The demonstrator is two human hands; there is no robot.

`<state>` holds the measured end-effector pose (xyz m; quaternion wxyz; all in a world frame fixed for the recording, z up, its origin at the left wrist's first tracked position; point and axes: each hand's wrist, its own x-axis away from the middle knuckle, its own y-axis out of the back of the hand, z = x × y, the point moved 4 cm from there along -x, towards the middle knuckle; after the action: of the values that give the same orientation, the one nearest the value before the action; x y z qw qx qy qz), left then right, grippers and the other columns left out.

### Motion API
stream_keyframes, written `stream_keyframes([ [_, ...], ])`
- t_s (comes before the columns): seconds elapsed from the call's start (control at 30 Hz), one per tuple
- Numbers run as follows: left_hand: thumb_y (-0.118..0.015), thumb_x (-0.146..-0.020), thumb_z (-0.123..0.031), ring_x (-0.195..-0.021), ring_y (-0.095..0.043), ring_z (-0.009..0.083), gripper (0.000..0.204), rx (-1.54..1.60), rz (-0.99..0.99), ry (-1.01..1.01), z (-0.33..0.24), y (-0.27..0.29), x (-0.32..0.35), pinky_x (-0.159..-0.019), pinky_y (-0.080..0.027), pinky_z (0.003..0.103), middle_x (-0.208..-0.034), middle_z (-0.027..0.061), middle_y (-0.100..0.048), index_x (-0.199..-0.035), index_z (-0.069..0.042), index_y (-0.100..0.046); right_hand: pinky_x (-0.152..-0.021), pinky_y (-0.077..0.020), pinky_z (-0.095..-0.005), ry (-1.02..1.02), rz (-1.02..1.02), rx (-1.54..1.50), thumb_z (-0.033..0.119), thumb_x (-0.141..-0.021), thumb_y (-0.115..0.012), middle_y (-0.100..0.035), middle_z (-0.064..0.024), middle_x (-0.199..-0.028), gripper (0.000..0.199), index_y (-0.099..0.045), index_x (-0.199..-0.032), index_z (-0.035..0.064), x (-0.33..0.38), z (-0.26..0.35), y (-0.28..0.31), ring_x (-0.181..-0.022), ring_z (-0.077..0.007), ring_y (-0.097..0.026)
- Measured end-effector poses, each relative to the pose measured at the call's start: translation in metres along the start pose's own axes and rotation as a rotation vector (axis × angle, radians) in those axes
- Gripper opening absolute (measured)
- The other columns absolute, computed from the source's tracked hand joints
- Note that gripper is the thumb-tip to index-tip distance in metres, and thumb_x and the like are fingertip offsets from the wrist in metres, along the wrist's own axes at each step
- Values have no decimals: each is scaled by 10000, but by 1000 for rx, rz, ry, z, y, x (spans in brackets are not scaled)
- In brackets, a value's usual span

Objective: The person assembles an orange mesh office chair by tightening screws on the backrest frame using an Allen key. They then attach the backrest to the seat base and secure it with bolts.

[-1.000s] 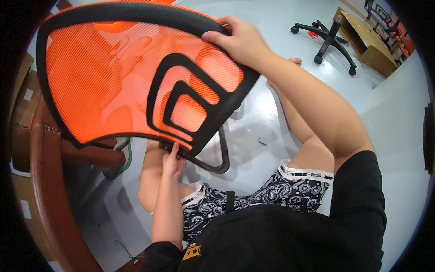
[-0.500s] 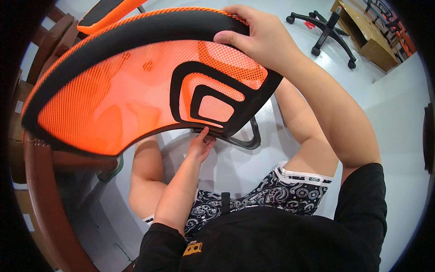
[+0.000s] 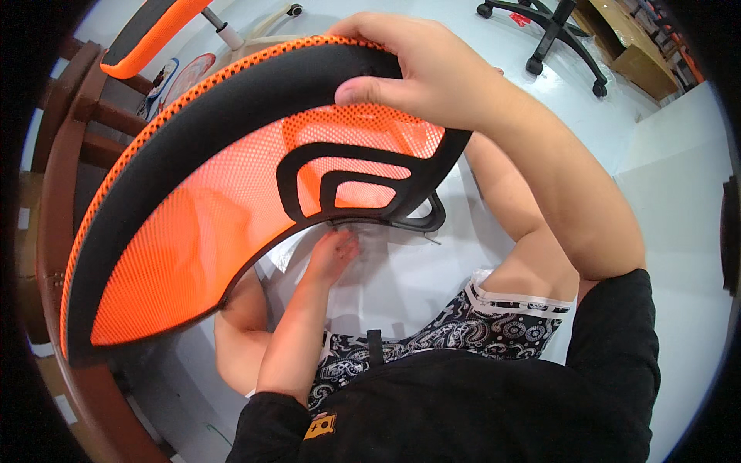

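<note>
The backrest (image 3: 166,262) is up in the air, tipped over the person's left knee (image 3: 243,343), its mesh bowed and its thick rim uppermost. It has just swung: the far left corner hangs lower than half a second ago, and the mesh shows at a flatter slant. The right hand (image 3: 436,73) has its fingers clamped over the top rim, thumb against the near face. The left hand (image 3: 333,255) is just under the lower edge, fingers loosely curled; I can't tell if they touch. So the right seems to take most of the weight.

A black loop (image 3: 441,220) juts past the lower edge, with a thin rod (image 3: 433,240) beside it. The left corner comes near the brown frame (image 3: 60,208), so room looks tight there. Rightward, floor (image 3: 409,278) spreads between the 2 legs; the wheeled base (image 3: 552,31) and box (image 3: 625,50) stand well apart.
</note>
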<state>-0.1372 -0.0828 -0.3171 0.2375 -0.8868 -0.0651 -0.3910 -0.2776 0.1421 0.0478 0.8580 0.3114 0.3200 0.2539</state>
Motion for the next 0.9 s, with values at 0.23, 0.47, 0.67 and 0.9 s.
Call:
stream_keyframes([
  [0.23, -620, -860, -157, -1179, -511, 237, 538, -748, 706, -229, -95, -63, 273, -993, -387, 362, -1293, 158, -529, -1320, 43, -425, -810, -472, -301, -143, 99, -755, 502, -797, -658, -609, -85, -1053, 572, -584, -1230, 135, 31, -89, 10, -947, -190, -601],
  [0.47, -651, -855, -194, -1236, -475, 321, 617, -844, 521, 1, -97, -26, 325, -1038, -352, 408, -1302, 264, -493, -1345, 62, -377, -976, -340, -599, -466, 260, 602, 509, -817, -605, -445, -127, -1357, 655, -470, -1322, 115, 43, -259, -108, -1307, -303, -362],
  [0.67, -661, -847, -196, -1196, -513, 291, 604, -713, 303, -5, -88, -46, 326, -1020, -369, 377, -1256, 219, -548, -1332, 55, -405, -927, -364, -564, -567, 477, 527, 407, -802, -657, -642, -99, -1094, 442, -598, -1135, 124, 36, -269, -130, -1076, -283, -588],
  [0.9, -659, -832, -158, -1119, -550, 272, 538, -1216, 511, -145, -126, -123, 309, -971, -403, 368, -1223, 159, -576, -1301, 18, -463, -804, -477, -435, -638, -155, 106, 447, -747, -675, -676, -155, -905, 489, -645, -1016, 40, 69, -257, -64, -900, -355, -636],
])
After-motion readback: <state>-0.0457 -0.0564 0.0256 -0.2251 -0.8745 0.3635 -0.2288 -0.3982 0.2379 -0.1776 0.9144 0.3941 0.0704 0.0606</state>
